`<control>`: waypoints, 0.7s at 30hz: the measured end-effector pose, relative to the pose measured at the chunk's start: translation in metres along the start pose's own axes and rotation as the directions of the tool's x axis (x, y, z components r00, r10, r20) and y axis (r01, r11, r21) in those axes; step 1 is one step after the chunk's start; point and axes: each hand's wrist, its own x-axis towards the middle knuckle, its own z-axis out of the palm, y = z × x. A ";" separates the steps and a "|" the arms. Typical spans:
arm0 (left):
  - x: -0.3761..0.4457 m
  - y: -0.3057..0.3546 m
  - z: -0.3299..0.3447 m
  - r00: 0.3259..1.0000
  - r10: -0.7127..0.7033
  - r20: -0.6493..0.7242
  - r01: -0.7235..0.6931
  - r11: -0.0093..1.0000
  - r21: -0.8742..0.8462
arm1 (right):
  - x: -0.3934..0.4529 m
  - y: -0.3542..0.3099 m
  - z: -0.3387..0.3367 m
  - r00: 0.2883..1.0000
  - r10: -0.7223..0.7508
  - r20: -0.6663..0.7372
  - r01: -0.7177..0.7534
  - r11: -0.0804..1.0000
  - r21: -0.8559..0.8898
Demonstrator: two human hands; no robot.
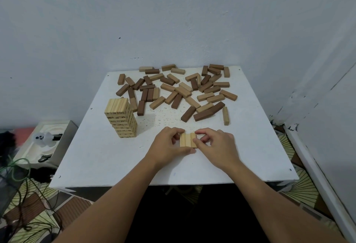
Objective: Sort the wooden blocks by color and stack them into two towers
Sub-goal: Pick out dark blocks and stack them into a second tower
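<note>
Left hand (169,142) and right hand (215,144), fingers curled, each grip pinching the light block row (187,140)

We see printed dark numbers on the side faces of the blocks in the light wooden tower (121,120), at about nine o'clock on the white table (107,158). Most are too small and blurred for us to read with certainty; one looks like 23. We find no other readable text or signs.
</note>
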 end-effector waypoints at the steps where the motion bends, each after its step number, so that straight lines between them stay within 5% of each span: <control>1: 0.000 -0.001 0.000 1.000 -0.003 -0.008 0.003 1.000 -0.011 | 0.000 0.000 0.000 1.000 -0.001 0.012 0.001 1.000 -0.010; 10: -0.002 -0.006 -0.002 0.999 -0.029 -0.028 0.023 0.976 -0.216 | 0.000 -0.001 0.001 0.999 0.040 -0.027 -0.043 0.989 -0.142; 21: -0.003 -0.005 -0.009 0.998 0.003 0.061 0.011 0.974 -0.227 | 0.000 -0.001 -0.001 0.999 -0.022 0.044 0.027 0.993 -0.112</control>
